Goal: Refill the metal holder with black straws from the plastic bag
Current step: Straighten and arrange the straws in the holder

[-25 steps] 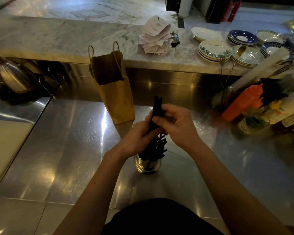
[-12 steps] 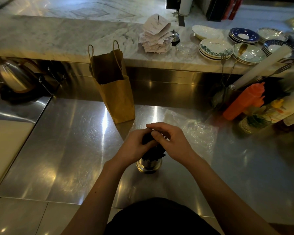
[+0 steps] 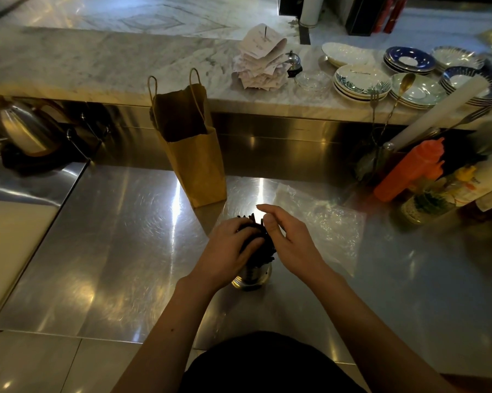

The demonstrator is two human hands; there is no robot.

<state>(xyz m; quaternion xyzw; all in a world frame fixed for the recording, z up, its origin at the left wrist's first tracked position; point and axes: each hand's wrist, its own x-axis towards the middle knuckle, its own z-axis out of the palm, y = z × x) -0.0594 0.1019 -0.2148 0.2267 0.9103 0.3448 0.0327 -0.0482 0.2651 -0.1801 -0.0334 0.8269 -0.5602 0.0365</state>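
Open room: a broad stretch of steel surface [image 3: 111,251] shows left of the left grip [image 3: 227,251], and more shows on the near side of both grips.
Edges: the surface's near edge runs under the forearms; beyond the grips a steel wall rises to a marble ledge [image 3: 97,66].
Obstacles: a brown paper bag [image 3: 195,163] stands just beyond the left grip; an orange squeeze bottle [image 3: 409,171] stands well off to the right of the right grip [image 3: 291,236].
Plastic bag [image 3: 324,225]: lies flat on the surface, just right of and beyond the right grip.
Metal holder [image 3: 251,276]: upright on the surface, directly under both grips.
Black straws [image 3: 260,246]: bunched in the holder, tops fanning out between the grips.
Left grip: fingers curl round the straw bundle above the holder's rim.
Right grip: spread and relaxed, index finger forward, thumb beside the straw tops; contact cannot be told.
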